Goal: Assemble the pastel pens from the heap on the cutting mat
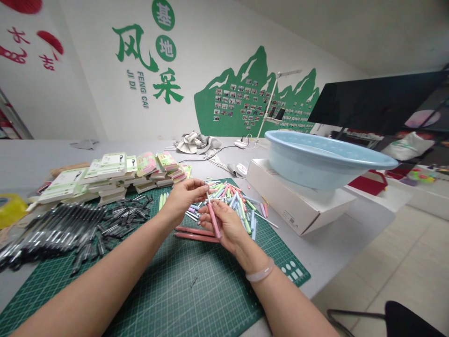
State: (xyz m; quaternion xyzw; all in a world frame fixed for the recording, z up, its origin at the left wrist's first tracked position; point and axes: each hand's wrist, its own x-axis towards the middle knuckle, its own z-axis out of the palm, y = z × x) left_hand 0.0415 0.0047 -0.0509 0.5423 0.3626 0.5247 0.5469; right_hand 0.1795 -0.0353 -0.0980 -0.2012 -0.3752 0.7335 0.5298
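Above the green cutting mat (217, 299), my right hand (229, 224) is closed around a pink pen barrel (213, 220), which is tilted with its upper end away from me. The fingertips of my left hand (184, 199) pinch a thin whitish piece at that upper end; whether it is a refill or part of the barrel is too small to tell. Two pink pens (196, 237) lie on the mat just below my hands. Behind them spreads a pile of pastel pen parts (242, 206) in green, blue, pink and purple, partly hidden by my fingers.
Rows of clear-and-black pens (52, 231) and loose black caps (129, 213) lie left. Stacked small boxes (112, 168) stand behind them. At right, a blue basin (315, 164) rests on a white carton (294, 210). Yellow tape (12, 210) sits far left; cloths (196, 142) lie behind.
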